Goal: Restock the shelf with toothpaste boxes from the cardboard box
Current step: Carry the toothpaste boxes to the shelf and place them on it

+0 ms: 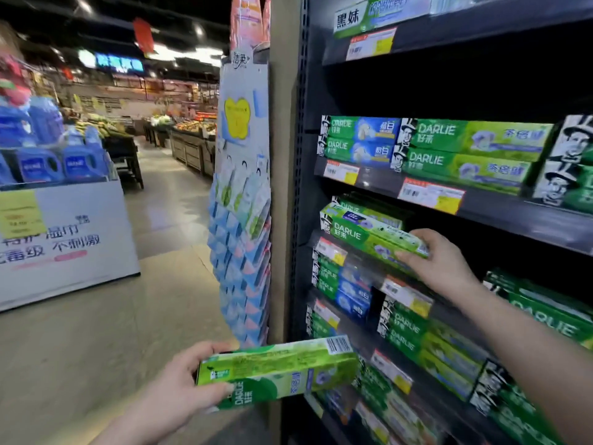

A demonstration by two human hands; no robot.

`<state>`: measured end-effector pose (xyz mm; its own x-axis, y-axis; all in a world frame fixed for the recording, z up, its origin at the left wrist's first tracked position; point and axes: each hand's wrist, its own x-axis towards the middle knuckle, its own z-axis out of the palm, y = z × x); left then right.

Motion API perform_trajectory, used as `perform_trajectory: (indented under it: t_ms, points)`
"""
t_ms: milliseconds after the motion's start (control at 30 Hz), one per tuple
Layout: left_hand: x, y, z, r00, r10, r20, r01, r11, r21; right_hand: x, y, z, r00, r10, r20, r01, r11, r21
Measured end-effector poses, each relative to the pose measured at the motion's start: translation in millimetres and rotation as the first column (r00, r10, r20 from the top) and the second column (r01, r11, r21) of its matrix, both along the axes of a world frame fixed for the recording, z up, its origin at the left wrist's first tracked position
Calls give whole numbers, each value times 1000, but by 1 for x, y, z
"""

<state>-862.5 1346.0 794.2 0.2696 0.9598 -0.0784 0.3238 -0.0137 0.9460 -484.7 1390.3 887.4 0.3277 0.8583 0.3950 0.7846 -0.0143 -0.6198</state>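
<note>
shelf (500, 208) right | hanging rack (240, 220) left of it | detergent display (64, 248) far left

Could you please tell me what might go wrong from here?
The right hand grips the tilted green cardboard toothpaste box by one end, over the dark shelf's front edge, so it might slip off. The left hand holds a second green toothpaste box close to the lower price tags and could knock them.

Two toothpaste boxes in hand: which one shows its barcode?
The green cardboard toothpaste box in the left hand, held low off the shelf; white barcode label on top. The right hand's green box at the shelf edge shows its Darlie front.
</note>
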Motion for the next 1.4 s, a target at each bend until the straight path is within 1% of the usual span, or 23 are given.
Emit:
perform_trajectory:
  t_ms: [100, 200, 300, 367, 500, 700, 833, 933, 1067, 1167, 1233, 1333, 1400]
  points:
    - [11, 58, 6, 1000, -20, 22, 20, 1000, 23, 12, 50, 0, 1000, -23, 14, 23, 1000, -19]
    - [25, 102, 10, 995, -67, 73, 68, 998, -12, 19, 82, -5, 998, -56, 6, 57, 995, -82]
    - [37, 142, 18, 987, -141, 71, 142, 990, -12, 24, 100, -11, 996, -87, -2, 86, 988, -128]
    - [47, 169, 22, 982, -183, 46, 183, 983, -10, 25, 107, -15, 994, -102, 25, 105, 984, -144]
    - [66, 224, 21, 943, -333, 22, 333, 943, 13, 19, 114, -18, 987, -134, 86, 146, 979, -144]
    - [82, 288, 20, 868, -491, 69, 492, 871, 16, -1, 123, -26, 977, -195, 85, 207, 960, -188]
    - [86, 318, 18, 813, -573, 98, 572, 819, 46, -11, 125, -35, 941, -311, 135, 326, 939, -108]
    - [88, 334, 16, 778, -620, 106, 619, 784, 39, -17, 124, -38, 907, -407, 107, 415, 907, -74]
    - [91, 347, 20, 728, -682, 65, 676, 731, 93, -22, 127, -38, 891, -449, 68, 453, 889, -73]
    - [95, 352, 29, 700, -709, 84, 699, 704, 122, -25, 125, -36, 895, -443, 50, 446, 890, -93]
    - [101, 353, 37, 667, -737, 108, 724, 675, 139, -26, 119, -33, 882, -470, 42, 471, 880, -55]
    - [122, 362, 46, 663, -738, 129, 717, 675, 174, -24, 102, -26, 837, -543, 69, 542, 840, 34]
    - [142, 367, 57, 659, -741, 128, 712, 670, 208, -20, 88, -22, 812, -577, 93, 576, 817, 32]
